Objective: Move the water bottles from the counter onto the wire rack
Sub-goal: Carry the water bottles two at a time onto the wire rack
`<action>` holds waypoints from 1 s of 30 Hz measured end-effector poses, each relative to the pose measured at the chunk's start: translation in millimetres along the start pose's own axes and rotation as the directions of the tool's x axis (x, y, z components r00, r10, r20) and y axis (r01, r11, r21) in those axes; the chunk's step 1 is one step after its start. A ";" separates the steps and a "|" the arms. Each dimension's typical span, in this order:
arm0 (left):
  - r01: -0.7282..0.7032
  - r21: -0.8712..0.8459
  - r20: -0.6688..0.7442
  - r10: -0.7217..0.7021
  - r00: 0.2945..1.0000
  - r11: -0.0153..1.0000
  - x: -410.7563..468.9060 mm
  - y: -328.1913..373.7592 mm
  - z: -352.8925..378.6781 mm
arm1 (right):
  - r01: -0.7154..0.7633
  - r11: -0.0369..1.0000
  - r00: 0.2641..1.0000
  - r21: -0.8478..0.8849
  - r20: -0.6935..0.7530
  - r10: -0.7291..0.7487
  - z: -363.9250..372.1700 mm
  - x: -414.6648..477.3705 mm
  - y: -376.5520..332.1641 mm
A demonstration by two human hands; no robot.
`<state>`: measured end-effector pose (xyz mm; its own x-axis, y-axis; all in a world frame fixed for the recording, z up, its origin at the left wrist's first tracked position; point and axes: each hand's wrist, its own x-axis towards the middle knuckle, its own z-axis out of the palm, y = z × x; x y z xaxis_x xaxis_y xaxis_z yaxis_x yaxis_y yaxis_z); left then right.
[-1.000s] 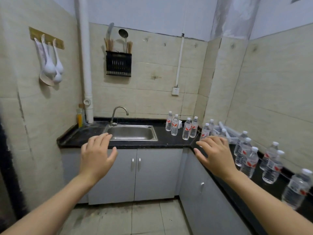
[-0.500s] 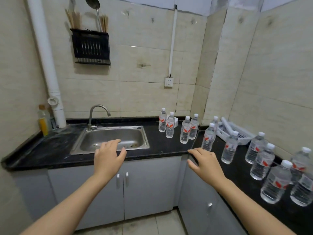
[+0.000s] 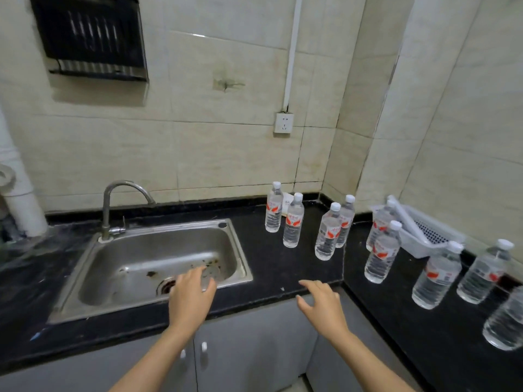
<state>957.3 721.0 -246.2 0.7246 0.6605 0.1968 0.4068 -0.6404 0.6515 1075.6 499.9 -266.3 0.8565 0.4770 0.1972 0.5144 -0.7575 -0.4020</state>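
On the black worktop (image 3: 285,267), water bottles (image 3: 328,232) stand upright at 1 o'clock. Left hand (image 3: 192,297) and right hand (image 3: 321,305) hover, fingers spread wide, holding nothing.

Soft, even indoor light falls from above, moderately bright, with no hard shadows. A pale sheen lies across the steel sink (image 3: 158,261) and the glossy black surface (image 3: 283,267) ahead of both grips. Wide-angle distortion bends the wall tiles and edges outward. The black wall rack (image 3: 90,38), upper left, is smeared by motion blur; the frame's edges are soft.
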 end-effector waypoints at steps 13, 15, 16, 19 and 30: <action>0.002 -0.098 0.302 0.028 0.953 0.995 182.2 -15.5 122.2 | -0.386 0.910 0.922 0.149 0.090 0.377 87.9 142.8 -5.1; 0.028 -0.114 0.326 0.011 0.945 0.993 197.7 -10.1 145.4 | -0.429 0.878 0.903 0.211 0.071 0.424 94.0 164.5 6.6; 0.032 -0.125 0.325 0.011 0.946 0.992 207.1 -6.4 156.2 | -0.439 0.864 0.896 0.247 0.056 0.440 96.2 178.0 12.8; -0.034 -0.054 0.329 0.050 0.943 0.998 244.0 7.7 186.7 | -0.463 0.774 0.865 0.433 0.030 0.501 100.1 227.8 27.8; 0.237 -0.461 0.462 0.003 0.887 0.855 415.2 64.3 316.7 | -0.415 0.557 0.815 0.719 0.022 0.579 130.5 387.3 98.5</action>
<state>1460.5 829.9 -354.6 0.9009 0.4028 -0.1617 0.2630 -0.2102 0.9416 1452.5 668.2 -346.2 0.9950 -0.0399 -0.0913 -0.0991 -0.2996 -0.9489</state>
